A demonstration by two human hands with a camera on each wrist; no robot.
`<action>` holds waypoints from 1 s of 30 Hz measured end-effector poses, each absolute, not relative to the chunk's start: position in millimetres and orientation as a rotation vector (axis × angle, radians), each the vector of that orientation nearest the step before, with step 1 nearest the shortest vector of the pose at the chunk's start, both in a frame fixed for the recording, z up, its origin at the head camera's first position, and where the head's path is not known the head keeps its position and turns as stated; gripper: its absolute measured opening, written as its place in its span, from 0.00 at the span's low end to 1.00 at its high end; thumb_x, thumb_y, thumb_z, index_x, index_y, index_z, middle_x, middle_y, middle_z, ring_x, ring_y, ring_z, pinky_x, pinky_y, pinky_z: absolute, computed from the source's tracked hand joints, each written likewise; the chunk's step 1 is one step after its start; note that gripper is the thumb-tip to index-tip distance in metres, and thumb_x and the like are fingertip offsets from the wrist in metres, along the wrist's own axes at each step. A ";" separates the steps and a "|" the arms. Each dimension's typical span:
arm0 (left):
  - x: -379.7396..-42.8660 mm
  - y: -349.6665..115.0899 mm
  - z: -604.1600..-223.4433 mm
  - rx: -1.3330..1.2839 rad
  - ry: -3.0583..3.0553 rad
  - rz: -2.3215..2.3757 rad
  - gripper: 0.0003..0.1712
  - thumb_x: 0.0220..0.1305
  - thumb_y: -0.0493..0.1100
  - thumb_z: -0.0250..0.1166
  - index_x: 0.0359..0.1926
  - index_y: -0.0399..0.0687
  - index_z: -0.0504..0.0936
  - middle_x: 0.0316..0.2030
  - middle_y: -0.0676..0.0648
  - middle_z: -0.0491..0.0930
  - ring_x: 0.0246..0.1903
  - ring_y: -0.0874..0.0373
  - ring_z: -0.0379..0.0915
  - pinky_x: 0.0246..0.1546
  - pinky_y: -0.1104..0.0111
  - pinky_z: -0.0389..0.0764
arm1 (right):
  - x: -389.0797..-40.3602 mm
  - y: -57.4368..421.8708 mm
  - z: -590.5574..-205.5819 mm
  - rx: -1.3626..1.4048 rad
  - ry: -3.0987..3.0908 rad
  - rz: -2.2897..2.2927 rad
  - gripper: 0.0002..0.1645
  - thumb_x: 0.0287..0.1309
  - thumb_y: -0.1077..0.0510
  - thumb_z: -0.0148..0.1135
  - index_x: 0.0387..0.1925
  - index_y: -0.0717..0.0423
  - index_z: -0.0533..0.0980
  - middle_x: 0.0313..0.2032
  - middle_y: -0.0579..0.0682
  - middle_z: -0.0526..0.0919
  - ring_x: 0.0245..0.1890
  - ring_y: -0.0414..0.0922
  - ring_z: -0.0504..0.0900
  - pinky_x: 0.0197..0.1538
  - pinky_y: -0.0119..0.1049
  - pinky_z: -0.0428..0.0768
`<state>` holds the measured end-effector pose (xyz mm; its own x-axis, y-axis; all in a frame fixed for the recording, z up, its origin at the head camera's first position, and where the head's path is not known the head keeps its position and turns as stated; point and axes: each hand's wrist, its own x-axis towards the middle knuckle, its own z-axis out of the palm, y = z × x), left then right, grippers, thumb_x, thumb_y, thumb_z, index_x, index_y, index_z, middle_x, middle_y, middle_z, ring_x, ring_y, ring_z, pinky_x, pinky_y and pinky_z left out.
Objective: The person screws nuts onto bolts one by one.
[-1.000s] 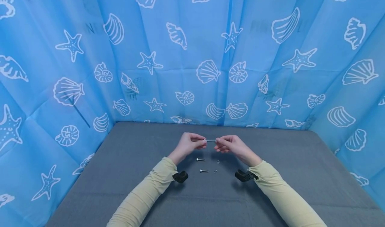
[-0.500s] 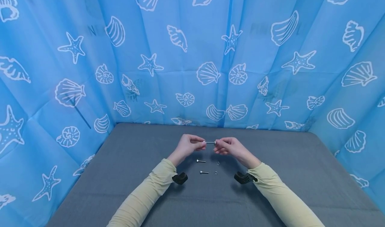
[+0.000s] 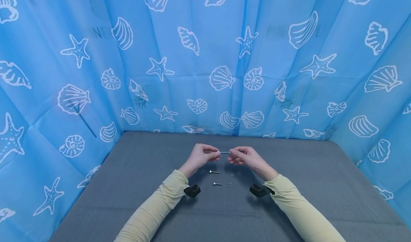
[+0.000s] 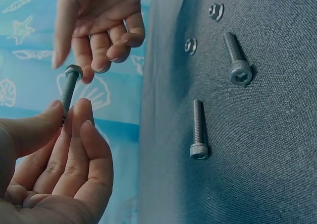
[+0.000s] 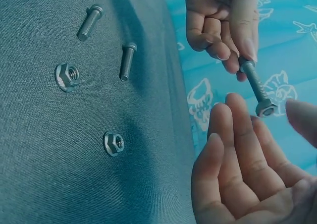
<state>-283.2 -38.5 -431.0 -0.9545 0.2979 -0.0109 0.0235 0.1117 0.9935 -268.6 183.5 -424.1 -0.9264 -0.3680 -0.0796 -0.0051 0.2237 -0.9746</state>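
My left hand point(image 3: 199, 156) pinches a metal bolt point(image 3: 225, 152) near its head between thumb and fingers, above the table. The shank points right, toward my right hand point(image 3: 252, 159). A hex nut point(image 5: 266, 108) sits on the bolt's free end, with the threaded shank point(image 4: 69, 92) showing between it and the left fingertips. Beside this nut, the right thumb point(image 5: 302, 117) stands apart from it, and the right fingers lie loosely bent just below. Whether a right fingertip touches the nut I cannot tell.
On the grey cloth-covered table point(image 3: 154, 206) lie two socket-head bolts point(image 4: 198, 130) and two flange nuts point(image 5: 67, 77), below and between the hands. Black wrist mounts point(image 3: 192, 190) hang under both wrists. A blue shell-patterned curtain point(image 3: 205, 92) borders the table's back and sides.
Both hands stay in nearly the same place, with the bolt still in the left fingers. The right fingers shift slightly around the nut end. The head view tilts a little.
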 end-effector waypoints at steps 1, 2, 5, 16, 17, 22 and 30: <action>-283.0 -38.6 -431.1 0.315 2.179 1.935 0.11 0.61 0.35 0.66 0.43 0.31 0.83 0.31 0.43 0.85 0.32 0.55 0.84 0.45 0.51 0.81 | -268.4 183.4 -423.8 -0.344 2.200 -1.768 0.26 0.69 0.51 0.54 0.55 0.71 0.69 0.43 0.63 0.82 0.46 0.58 0.81 0.54 0.54 0.76; -282.9 -38.8 -431.5 0.316 2.185 1.931 0.11 0.61 0.35 0.66 0.43 0.31 0.83 0.31 0.43 0.85 0.32 0.55 0.84 0.44 0.52 0.81 | -268.2 183.5 -423.6 -0.346 2.184 -1.784 0.26 0.69 0.52 0.54 0.55 0.71 0.69 0.44 0.64 0.82 0.46 0.57 0.81 0.54 0.55 0.76; -283.4 -39.9 -432.5 0.318 2.185 1.930 0.11 0.61 0.35 0.66 0.43 0.31 0.83 0.31 0.43 0.85 0.32 0.54 0.84 0.44 0.52 0.81 | -268.0 184.9 -423.2 -0.378 2.139 -1.826 0.23 0.69 0.57 0.55 0.57 0.70 0.67 0.48 0.68 0.80 0.47 0.56 0.81 0.56 0.58 0.73; -284.3 -40.6 -431.2 0.327 2.177 1.929 0.10 0.60 0.35 0.67 0.42 0.32 0.84 0.31 0.42 0.85 0.33 0.54 0.84 0.44 0.52 0.81 | -270.3 183.9 -426.4 -0.346 2.148 -1.786 0.23 0.70 0.51 0.52 0.50 0.69 0.72 0.43 0.67 0.81 0.44 0.55 0.82 0.53 0.55 0.76; -284.6 -40.5 -431.9 0.326 2.178 1.930 0.10 0.60 0.35 0.67 0.42 0.32 0.84 0.31 0.42 0.85 0.33 0.54 0.84 0.44 0.52 0.81 | -270.0 183.8 -426.5 -0.337 2.141 -1.788 0.24 0.70 0.50 0.52 0.51 0.68 0.71 0.45 0.68 0.80 0.45 0.55 0.82 0.54 0.55 0.76; -284.0 -39.9 -433.2 0.315 2.180 1.933 0.09 0.61 0.34 0.66 0.41 0.32 0.84 0.31 0.42 0.85 0.33 0.54 0.84 0.44 0.52 0.81 | -269.1 184.1 -426.3 -0.362 2.093 -1.828 0.23 0.69 0.55 0.55 0.56 0.68 0.67 0.50 0.70 0.78 0.49 0.58 0.80 0.56 0.56 0.74; -283.7 -38.8 -432.2 0.308 2.177 1.934 0.09 0.61 0.35 0.67 0.41 0.33 0.84 0.31 0.42 0.85 0.32 0.54 0.84 0.44 0.52 0.81 | -269.7 182.3 -426.2 -0.314 2.149 -1.753 0.25 0.70 0.49 0.53 0.51 0.71 0.72 0.43 0.66 0.81 0.44 0.55 0.82 0.53 0.53 0.77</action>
<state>-283.7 -38.8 -432.2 -0.9552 0.2951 -0.0203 0.0146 0.1156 0.9932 -269.7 182.3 -426.2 -0.9146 -0.3837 -0.1279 0.0482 0.2108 -0.9764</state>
